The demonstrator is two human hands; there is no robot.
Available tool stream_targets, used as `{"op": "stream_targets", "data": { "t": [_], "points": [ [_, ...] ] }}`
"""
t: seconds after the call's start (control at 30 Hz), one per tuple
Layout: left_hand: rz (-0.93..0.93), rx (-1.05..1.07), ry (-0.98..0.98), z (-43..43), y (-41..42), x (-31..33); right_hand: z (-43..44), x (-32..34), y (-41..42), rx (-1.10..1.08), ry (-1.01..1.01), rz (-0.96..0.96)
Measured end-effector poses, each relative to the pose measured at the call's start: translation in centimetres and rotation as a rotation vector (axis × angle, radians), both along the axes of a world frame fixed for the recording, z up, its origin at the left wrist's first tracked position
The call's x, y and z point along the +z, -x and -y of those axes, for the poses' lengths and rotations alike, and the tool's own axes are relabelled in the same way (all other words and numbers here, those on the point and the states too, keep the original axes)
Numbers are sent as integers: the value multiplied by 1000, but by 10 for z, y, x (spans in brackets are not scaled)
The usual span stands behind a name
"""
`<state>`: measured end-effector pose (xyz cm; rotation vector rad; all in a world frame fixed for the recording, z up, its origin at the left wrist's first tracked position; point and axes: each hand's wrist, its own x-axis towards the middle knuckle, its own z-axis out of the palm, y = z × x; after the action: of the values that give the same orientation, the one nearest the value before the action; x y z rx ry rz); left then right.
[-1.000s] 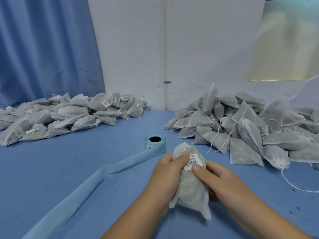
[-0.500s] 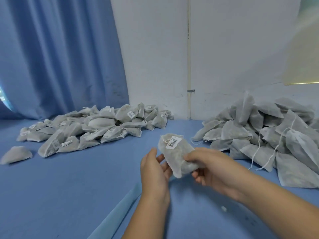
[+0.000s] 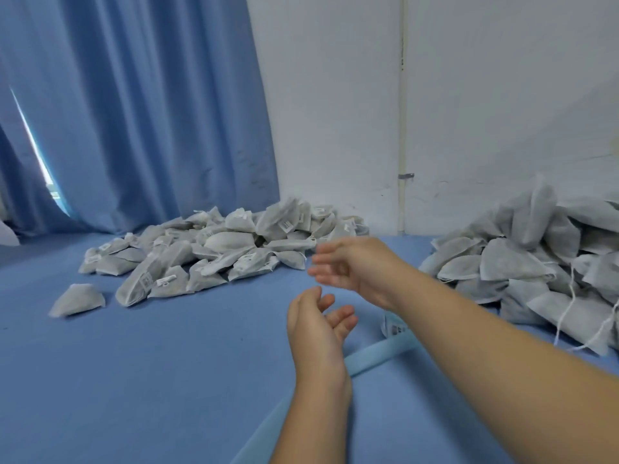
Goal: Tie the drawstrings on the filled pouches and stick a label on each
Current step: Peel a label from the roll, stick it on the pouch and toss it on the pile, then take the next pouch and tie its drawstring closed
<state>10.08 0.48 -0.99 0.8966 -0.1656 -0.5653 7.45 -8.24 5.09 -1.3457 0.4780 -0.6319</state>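
A pile of grey labelled pouches (image 3: 221, 249) lies on the blue table at the back left. One blurred pouch (image 3: 281, 217) with a white label sits at the top of that pile. A second pile of grey pouches with loose white drawstrings (image 3: 536, 259) lies at the right. My right hand (image 3: 348, 266) is stretched toward the left pile, fingers straight, holding nothing. My left hand (image 3: 318, 326) hovers below it, fingers relaxed and empty. The label roll (image 3: 393, 326) is mostly hidden behind my right forearm.
A light blue strip of label backing (image 3: 375, 356) runs from the roll toward the front edge. One single pouch (image 3: 77, 300) lies apart at the left. Blue curtain (image 3: 134, 112) and white wall stand behind the table (image 3: 150, 380).
My right hand has let go of the labelled pouch, which has left my hands toward the left pile. Both hands are now empty. The view has swung left.
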Motion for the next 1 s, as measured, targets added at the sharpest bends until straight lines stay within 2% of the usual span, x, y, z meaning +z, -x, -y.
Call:
{"op": "stream_targets", "data": {
  "t": [0.1,0.27,0.37,0.47,0.53,0.63,0.7,0.8,0.93,1.0],
  "points": [
    [120,-46,-33,3,8,1,0,-25,28,-65,7,-53],
    [281,-165,-123,4,31,-3,5,-40,83,-142,72,-17],
    [411,-273,-176,8,51,-9,7,-45,119,-159,137,-110],
    [594,-385,-272,11,74,-21,16,-53,154,-283,209,-252],
    [770,-409,-356,11,84,-32,30,-60,181,-484,358,-390],
    [1060,-458,-453,10,89,-42,57,-74,229,-825,675,-757],
    [1135,-483,-476,9,89,-44,72,-85,260,-979,783,-970],
    [1157,-480,-494,10,89,-45,83,-97,287,-1036,766,-1183],
    [1164,-490,-495,11,89,-45,91,-103,295,-1003,697,-1303],
    [1181,-493,-497,10,90,-45,90,-100,294,-988,660,-1295]
  ]
}}
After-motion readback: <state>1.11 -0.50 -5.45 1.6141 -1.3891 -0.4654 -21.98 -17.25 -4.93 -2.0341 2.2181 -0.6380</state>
